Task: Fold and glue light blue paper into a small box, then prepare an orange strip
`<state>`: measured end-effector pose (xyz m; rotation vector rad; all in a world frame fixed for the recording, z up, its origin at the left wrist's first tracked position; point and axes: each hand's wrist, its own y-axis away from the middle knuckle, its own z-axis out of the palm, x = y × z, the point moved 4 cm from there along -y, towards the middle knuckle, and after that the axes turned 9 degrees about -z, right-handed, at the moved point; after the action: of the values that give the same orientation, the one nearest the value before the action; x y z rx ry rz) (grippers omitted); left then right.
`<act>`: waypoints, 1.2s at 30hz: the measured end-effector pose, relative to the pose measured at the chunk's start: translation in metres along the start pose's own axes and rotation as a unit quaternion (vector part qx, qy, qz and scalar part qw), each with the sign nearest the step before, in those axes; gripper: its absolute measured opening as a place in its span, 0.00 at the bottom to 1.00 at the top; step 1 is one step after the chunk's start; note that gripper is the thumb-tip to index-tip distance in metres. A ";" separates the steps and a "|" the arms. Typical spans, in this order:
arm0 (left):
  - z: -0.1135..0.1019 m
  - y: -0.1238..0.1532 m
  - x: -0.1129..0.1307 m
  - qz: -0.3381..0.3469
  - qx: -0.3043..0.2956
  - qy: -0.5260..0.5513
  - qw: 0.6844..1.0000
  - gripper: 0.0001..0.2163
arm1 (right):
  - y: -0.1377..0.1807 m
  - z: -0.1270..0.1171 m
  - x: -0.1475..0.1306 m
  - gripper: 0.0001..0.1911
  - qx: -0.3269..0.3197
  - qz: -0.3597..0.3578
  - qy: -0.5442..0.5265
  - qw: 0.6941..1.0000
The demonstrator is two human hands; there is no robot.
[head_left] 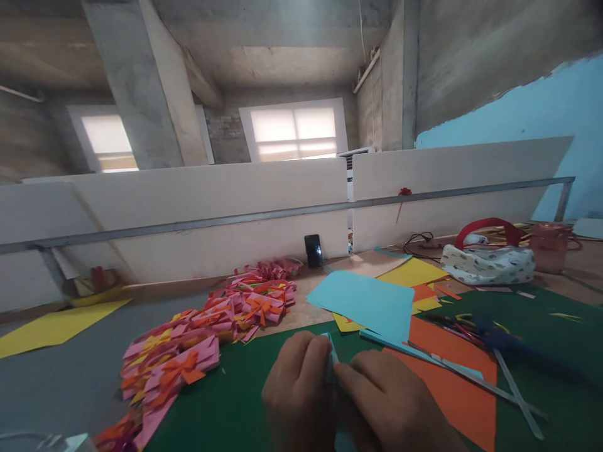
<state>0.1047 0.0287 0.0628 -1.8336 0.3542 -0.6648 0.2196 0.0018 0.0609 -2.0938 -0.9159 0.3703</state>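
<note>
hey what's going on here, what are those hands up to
A person's left hand and right hand meet over a green mat, pinching a small piece of light blue paper between them; the fingers hide most of its shape. Beyond them lies a larger light blue sheet, with an orange sheet nearer the right hand. To the left is a heap of pink paper pieces, some with orange bows.

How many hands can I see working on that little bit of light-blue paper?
2: the left hand and the right hand, on either side of the light-blue paper. No others show.
</note>
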 end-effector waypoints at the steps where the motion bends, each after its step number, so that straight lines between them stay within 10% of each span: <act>1: 0.000 0.000 0.001 0.000 0.010 0.002 1.000 0.10 | 0.001 0.001 -0.003 0.11 0.015 -0.017 0.029 0.999; 7: 0.000 0.000 0.007 0.000 0.017 0.012 1.000 0.08 | 0.005 0.013 -0.011 0.12 0.045 -0.030 0.101 0.993; 16: 0.000 0.000 0.000 -0.047 -0.029 0.027 0.998 0.11 | -0.005 -0.007 -0.001 0.12 -0.078 -0.076 0.006 0.994; 20: -0.003 -0.003 0.006 -0.029 -0.026 0.079 0.996 0.05 | -0.015 -0.029 0.021 0.16 -0.155 0.028 -0.190 0.969; 24: -0.004 -0.004 0.013 -0.017 -0.023 0.141 0.990 0.05 | -0.024 -0.035 0.046 0.09 -0.090 0.156 -0.249 0.951; 36: -0.008 -0.003 0.019 -0.021 -0.010 0.183 0.983 0.05 | -0.022 -0.016 0.051 0.06 -0.065 0.230 -0.374 0.896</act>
<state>0.1152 0.0135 0.0730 -1.7392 0.5659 -1.0337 0.2528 0.0390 0.0908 -2.3068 -0.8518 1.4744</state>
